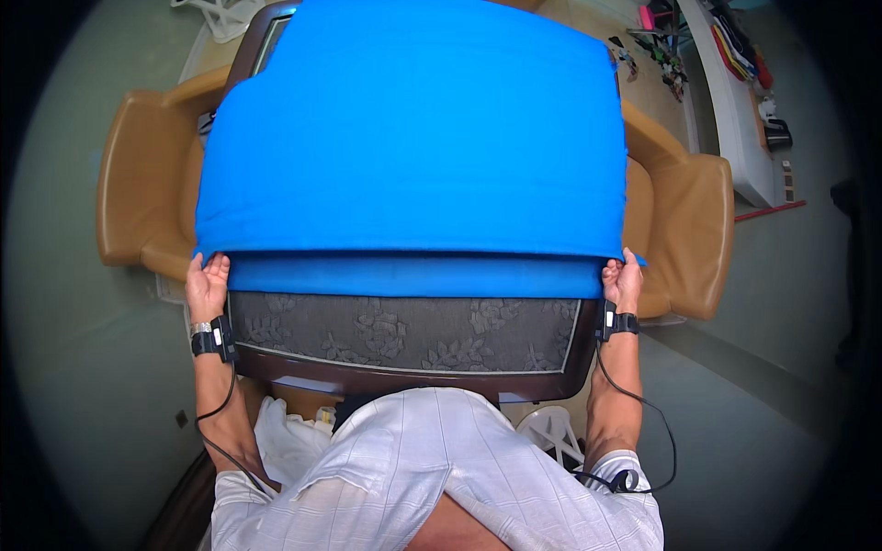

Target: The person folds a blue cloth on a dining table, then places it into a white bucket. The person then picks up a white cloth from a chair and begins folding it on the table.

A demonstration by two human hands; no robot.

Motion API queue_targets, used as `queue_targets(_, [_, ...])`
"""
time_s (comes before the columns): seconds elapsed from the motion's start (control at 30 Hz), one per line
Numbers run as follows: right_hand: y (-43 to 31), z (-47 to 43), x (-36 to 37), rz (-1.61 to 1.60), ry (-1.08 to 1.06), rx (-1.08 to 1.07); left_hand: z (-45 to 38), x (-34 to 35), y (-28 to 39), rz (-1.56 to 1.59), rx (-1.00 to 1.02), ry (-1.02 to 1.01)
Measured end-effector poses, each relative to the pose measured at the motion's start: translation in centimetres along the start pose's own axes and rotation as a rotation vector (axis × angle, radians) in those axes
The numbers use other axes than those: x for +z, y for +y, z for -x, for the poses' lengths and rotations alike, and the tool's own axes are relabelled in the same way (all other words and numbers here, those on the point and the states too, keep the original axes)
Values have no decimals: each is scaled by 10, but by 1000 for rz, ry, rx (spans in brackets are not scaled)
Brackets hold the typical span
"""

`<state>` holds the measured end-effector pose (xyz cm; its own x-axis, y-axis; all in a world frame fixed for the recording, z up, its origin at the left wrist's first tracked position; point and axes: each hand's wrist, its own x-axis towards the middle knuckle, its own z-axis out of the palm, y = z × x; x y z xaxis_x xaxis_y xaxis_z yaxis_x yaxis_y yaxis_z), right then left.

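A large bright blue cloth is spread over a dark wooden table. Its near edge is lifted a little and stretched between my two hands, with a lower blue layer showing beneath it. My left hand pinches the near left corner of the cloth. At the near right corner, my right hand grips the edge, and a small blue tip sticks out past the fingers. In front of the cloth, a strip of the table's grey leaf-patterned inset is uncovered.
Tan leather chairs stand at the left and right of the table. A white counter at the far right bears folded cloths and a black kettle. Cables run from both my wrists. A white stool stands near my right side.
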<state>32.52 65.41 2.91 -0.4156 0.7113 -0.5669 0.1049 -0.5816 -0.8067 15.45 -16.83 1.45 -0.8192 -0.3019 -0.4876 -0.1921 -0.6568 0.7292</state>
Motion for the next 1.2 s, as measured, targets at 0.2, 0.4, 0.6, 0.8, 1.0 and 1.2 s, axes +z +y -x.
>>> queue_targets(0.2, [10, -19, 9, 59, 37, 11, -19, -6, -4, -36, -16, 82])
queue_targets(0.4, [9, -36, 1, 68, -35, -15, -4, 20, -14, -55, 81, -35])
queue_targets(0.6, [14, 6, 24, 30, -87, -180, 40, 55, -24, -230, 256, 20])
queue_targets(0.8, [73, 74, 65, 798, -87, -1068, 86, 121, -100, -1203, 910, 11])
queue_targets(1.0, [131, 159, 146, 1012, -516, -1410, 117, 215, -173, -1611, 1338, -579])
queue_targets(1.2, [150, 172, 171, 1096, -622, -1335, 80, 224, -172, -1750, 1340, -568])
